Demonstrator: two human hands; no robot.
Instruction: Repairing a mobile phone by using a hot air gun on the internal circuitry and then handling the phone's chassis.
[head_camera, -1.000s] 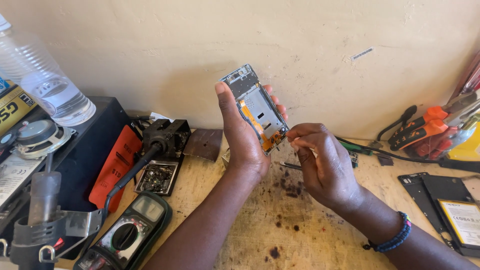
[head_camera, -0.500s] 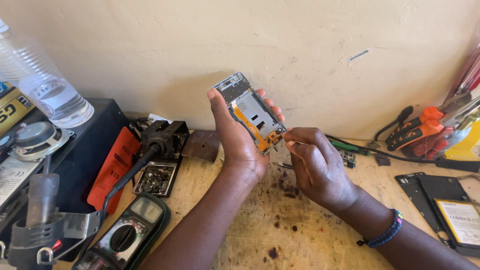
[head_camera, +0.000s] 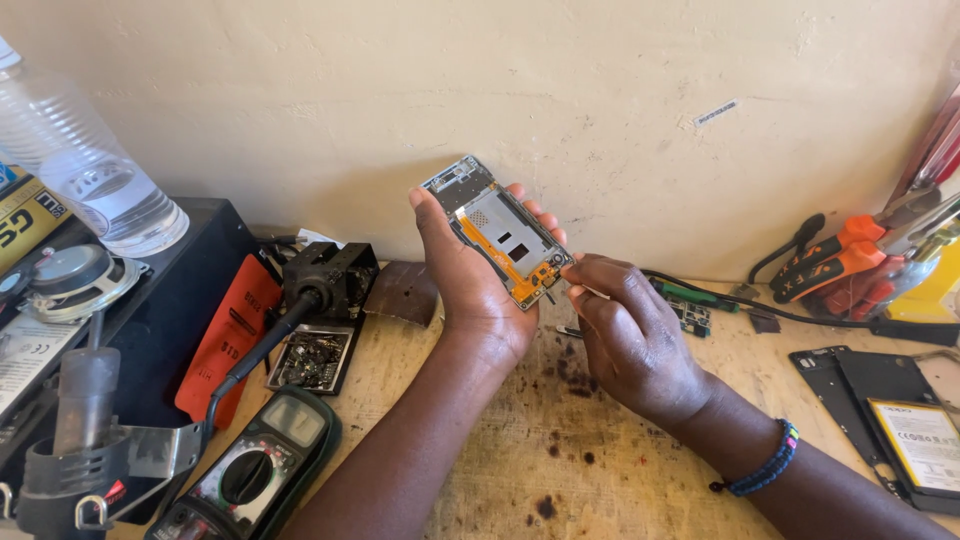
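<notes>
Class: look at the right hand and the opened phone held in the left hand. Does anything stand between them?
Nothing visible does. The right hand sits right at the lower corner of the phone, which the left hand holds up above the bench.

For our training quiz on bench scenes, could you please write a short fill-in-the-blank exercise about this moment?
1. The opened phone frame is held up by the person's ____ hand.
2. The right hand works at the frame's ____ end.
3. The beaded bracelet sits on the ____ wrist.
4. The multimeter lies on the wooden bench, on the ____ side of the left forearm.

Missing words: left; lower; right; left
</notes>
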